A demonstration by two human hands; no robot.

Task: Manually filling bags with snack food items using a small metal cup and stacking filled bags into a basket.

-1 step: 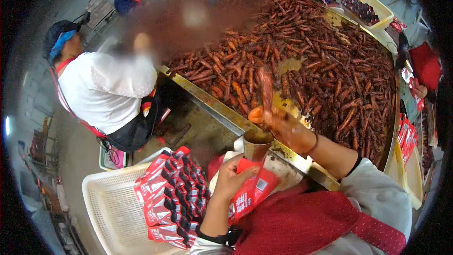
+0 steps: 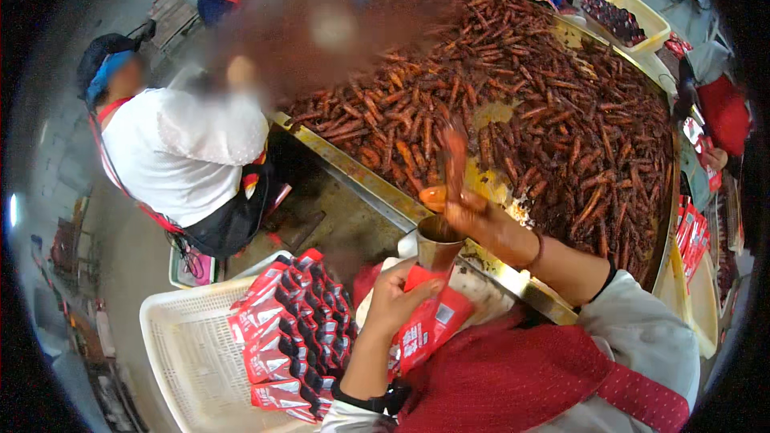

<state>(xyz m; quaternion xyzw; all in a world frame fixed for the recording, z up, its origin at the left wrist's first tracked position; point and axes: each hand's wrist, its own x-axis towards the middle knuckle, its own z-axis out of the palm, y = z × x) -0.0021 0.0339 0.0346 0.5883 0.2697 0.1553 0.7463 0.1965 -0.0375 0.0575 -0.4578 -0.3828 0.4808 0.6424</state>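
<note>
My left hand (image 2: 393,302) grips a red printed pouch (image 2: 437,325) by its upper part, fingers closed round it. A metal funnel (image 2: 439,254) stands up out of the pouch mouth. Just above and right of its rim, my right hand (image 2: 485,223) is closed on a long reddish-brown piece of sauced meat (image 2: 454,156), perhaps a neck, which points upward and is blurred. Another orange-brown bit shows by the fingers. Behind lies a heap of similar dark pieces (image 2: 561,128) in a large metal-edged tray (image 2: 361,172). Inside the pouch is hidden.
Left of my left arm, a white perforated basket (image 2: 172,337) holds rows of red pouches (image 2: 297,333). A co-worker in white (image 2: 184,152) sits at the left. Others work round the tray's far side. Cream tubs (image 2: 650,20) with pouches stand at the right. A blur covers the upper middle.
My right hand and the meat piece have shifted very slightly down towards the funnel. The left hand, pouch and funnel stay nearly in place.
</note>
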